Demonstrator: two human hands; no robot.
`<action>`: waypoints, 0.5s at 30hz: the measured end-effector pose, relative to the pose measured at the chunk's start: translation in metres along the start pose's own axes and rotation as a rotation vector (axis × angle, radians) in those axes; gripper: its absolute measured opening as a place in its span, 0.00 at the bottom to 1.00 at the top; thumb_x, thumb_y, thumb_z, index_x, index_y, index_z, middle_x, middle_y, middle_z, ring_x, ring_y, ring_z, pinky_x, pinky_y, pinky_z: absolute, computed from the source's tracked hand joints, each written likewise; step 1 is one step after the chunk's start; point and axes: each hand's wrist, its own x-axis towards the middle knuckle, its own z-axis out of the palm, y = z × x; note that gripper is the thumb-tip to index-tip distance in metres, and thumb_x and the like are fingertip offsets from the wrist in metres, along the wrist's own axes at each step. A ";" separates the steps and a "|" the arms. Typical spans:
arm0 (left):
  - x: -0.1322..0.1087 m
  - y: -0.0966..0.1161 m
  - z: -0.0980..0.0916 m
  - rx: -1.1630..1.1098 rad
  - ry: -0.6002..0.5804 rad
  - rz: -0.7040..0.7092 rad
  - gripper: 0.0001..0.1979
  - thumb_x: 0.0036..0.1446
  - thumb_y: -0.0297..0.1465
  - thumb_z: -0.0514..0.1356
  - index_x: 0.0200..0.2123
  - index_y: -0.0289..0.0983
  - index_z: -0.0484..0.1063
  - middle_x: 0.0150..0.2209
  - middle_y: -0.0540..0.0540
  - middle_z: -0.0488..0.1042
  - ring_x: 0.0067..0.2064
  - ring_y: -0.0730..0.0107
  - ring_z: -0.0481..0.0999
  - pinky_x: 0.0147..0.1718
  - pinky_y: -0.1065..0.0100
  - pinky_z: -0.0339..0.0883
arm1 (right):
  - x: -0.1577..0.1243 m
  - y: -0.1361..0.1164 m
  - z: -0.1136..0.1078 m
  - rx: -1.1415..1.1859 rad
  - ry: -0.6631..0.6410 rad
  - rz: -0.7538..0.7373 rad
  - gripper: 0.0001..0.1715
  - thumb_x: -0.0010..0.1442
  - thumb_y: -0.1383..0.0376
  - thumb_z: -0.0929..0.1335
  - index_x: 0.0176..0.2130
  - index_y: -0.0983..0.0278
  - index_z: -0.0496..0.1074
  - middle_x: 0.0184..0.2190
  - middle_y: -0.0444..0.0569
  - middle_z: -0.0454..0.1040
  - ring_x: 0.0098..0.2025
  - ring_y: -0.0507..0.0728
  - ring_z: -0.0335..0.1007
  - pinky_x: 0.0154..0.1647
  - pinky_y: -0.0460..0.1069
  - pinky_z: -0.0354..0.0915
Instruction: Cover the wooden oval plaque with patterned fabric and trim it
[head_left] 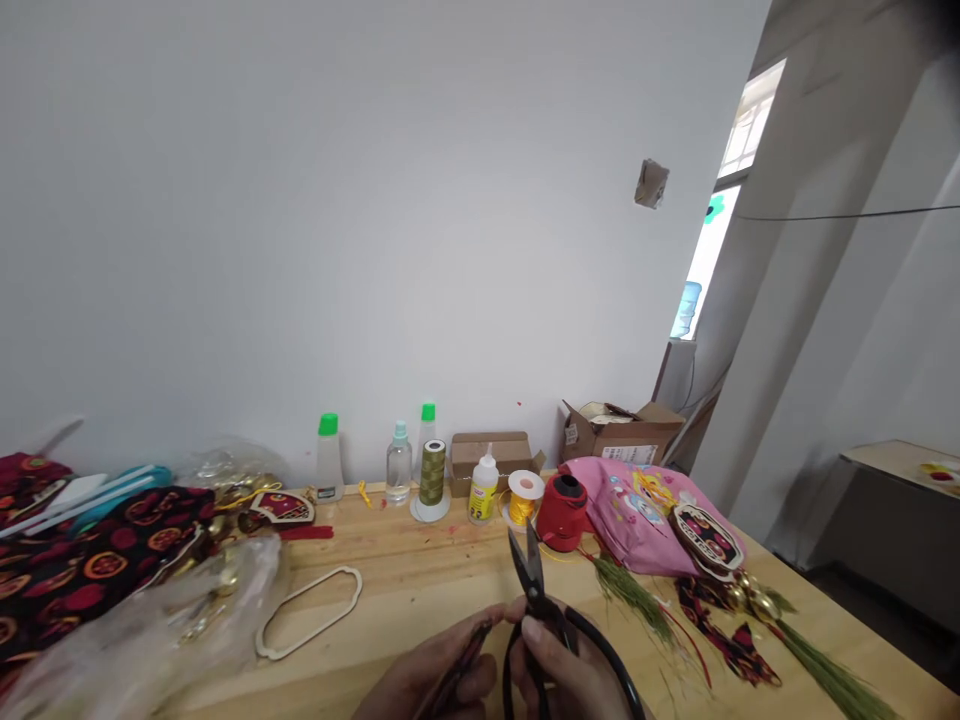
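Observation:
In the head view, my right hand [574, 672] is wrapped around a pair of black-handled scissors [534, 590], whose blades point up and stand slightly apart. Close beside it, my left hand [442, 665] pinches a dark piece of fabric [459, 672] with some red in it, seen nearly edge-on. The fingertips of both hands almost meet near the scissors' pivot. To the left of my hands, a pale wooden frame [311, 612] with a wavy outline lies flat on the table [375, 680].
Along the wall stand a glue bottle [482, 492], a green thread spool [433, 475], a yellow cord spool [523, 500] and a red thread cone [562, 512]. Dark patterned cloth [97, 570] and a clear plastic bag [172, 640] lie left. Right are a pink bag [637, 510] and green tassels [634, 595].

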 end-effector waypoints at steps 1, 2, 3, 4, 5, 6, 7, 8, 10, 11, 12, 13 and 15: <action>0.004 -0.001 -0.001 0.036 -0.012 0.044 0.15 0.45 0.38 0.60 0.39 0.41 0.72 0.16 0.57 0.58 0.12 0.86 0.50 0.12 0.79 0.46 | 0.005 -0.003 0.003 0.019 -0.038 0.026 0.28 0.46 0.46 0.66 0.35 0.66 0.64 0.18 0.41 0.64 0.17 0.48 0.60 0.15 0.42 0.57; 0.008 -0.003 -0.004 0.085 -0.019 0.101 0.16 0.44 0.38 0.61 0.39 0.40 0.72 0.17 0.56 0.62 0.13 0.84 0.55 0.15 0.78 0.52 | 0.010 -0.005 0.005 0.031 -0.074 0.042 0.27 0.47 0.46 0.65 0.34 0.67 0.65 0.18 0.41 0.64 0.17 0.49 0.60 0.15 0.43 0.57; 0.012 -0.005 -0.007 0.133 -0.013 0.164 0.17 0.43 0.38 0.62 0.39 0.40 0.72 0.18 0.54 0.66 0.16 0.81 0.62 0.20 0.75 0.57 | 0.015 -0.005 0.007 0.034 -0.103 0.050 0.27 0.47 0.46 0.65 0.33 0.67 0.65 0.18 0.42 0.64 0.18 0.49 0.61 0.15 0.43 0.58; 0.016 -0.007 -0.011 0.178 0.006 0.227 0.19 0.41 0.39 0.63 0.39 0.40 0.72 0.20 0.53 0.69 0.21 0.76 0.67 0.25 0.72 0.61 | 0.019 -0.005 0.008 0.034 -0.119 0.055 0.26 0.46 0.47 0.66 0.33 0.67 0.65 0.18 0.41 0.64 0.18 0.49 0.61 0.16 0.43 0.58; 0.018 -0.009 -0.016 0.216 0.052 0.253 0.22 0.39 0.39 0.64 0.41 0.40 0.71 0.22 0.51 0.72 0.25 0.71 0.71 0.28 0.70 0.62 | 0.022 -0.003 0.007 0.031 -0.126 0.060 0.26 0.46 0.48 0.67 0.33 0.67 0.65 0.18 0.41 0.64 0.18 0.49 0.62 0.16 0.43 0.58; 0.019 -0.011 -0.021 0.253 0.091 0.262 0.26 0.38 0.40 0.64 0.44 0.39 0.68 0.25 0.49 0.74 0.28 0.68 0.72 0.30 0.68 0.62 | 0.025 -0.001 0.007 0.036 -0.126 0.070 0.25 0.45 0.50 0.68 0.34 0.67 0.65 0.19 0.41 0.65 0.18 0.50 0.62 0.16 0.43 0.58; 0.019 -0.011 -0.025 0.287 0.132 0.261 0.31 0.38 0.40 0.64 0.48 0.39 0.65 0.27 0.48 0.75 0.29 0.65 0.73 0.30 0.67 0.62 | 0.028 0.002 0.005 0.047 -0.124 0.082 0.25 0.43 0.51 0.69 0.35 0.66 0.65 0.19 0.41 0.66 0.19 0.50 0.63 0.17 0.44 0.58; 0.017 -0.011 -0.028 0.317 0.174 0.249 0.34 0.39 0.40 0.64 0.51 0.38 0.60 0.28 0.46 0.76 0.30 0.65 0.73 0.30 0.67 0.62 | 0.030 0.005 0.004 0.063 -0.123 0.091 0.25 0.41 0.54 0.71 0.36 0.66 0.65 0.21 0.42 0.67 0.20 0.51 0.64 0.18 0.44 0.59; 0.011 -0.008 -0.030 0.361 0.264 0.237 0.38 0.39 0.39 0.64 0.54 0.36 0.56 0.30 0.45 0.77 0.30 0.65 0.74 0.29 0.67 0.62 | 0.032 0.011 0.001 0.092 -0.128 0.069 0.25 0.39 0.57 0.72 0.35 0.66 0.65 0.22 0.42 0.68 0.22 0.51 0.65 0.20 0.45 0.59; 0.008 -0.004 -0.028 0.361 0.317 0.236 0.37 0.39 0.39 0.64 0.53 0.36 0.57 0.31 0.45 0.77 0.30 0.65 0.74 0.30 0.67 0.63 | 0.033 0.012 0.000 0.097 -0.125 0.035 0.24 0.39 0.58 0.72 0.35 0.66 0.65 0.22 0.42 0.67 0.22 0.51 0.65 0.22 0.45 0.59; 0.004 0.000 -0.025 0.336 0.375 0.245 0.34 0.40 0.39 0.64 0.51 0.35 0.59 0.33 0.44 0.77 0.32 0.64 0.74 0.32 0.67 0.63 | 0.033 0.013 0.000 0.093 -0.098 -0.018 0.24 0.40 0.58 0.72 0.35 0.66 0.65 0.22 0.42 0.67 0.23 0.51 0.64 0.23 0.45 0.59; 0.001 0.004 -0.021 0.286 0.414 0.247 0.31 0.40 0.39 0.64 0.48 0.34 0.63 0.36 0.43 0.76 0.35 0.64 0.74 0.34 0.67 0.63 | 0.032 0.013 0.000 0.077 -0.049 -0.083 0.23 0.41 0.57 0.71 0.35 0.66 0.65 0.23 0.42 0.67 0.23 0.51 0.64 0.23 0.45 0.60; -0.005 0.012 -0.012 0.042 0.467 0.261 0.27 0.47 0.45 0.56 0.48 0.37 0.64 0.41 0.42 0.75 0.40 0.61 0.73 0.35 0.65 0.64 | 0.031 0.011 0.000 0.017 0.100 -0.226 0.22 0.46 0.55 0.69 0.37 0.66 0.65 0.23 0.42 0.66 0.23 0.51 0.63 0.21 0.45 0.60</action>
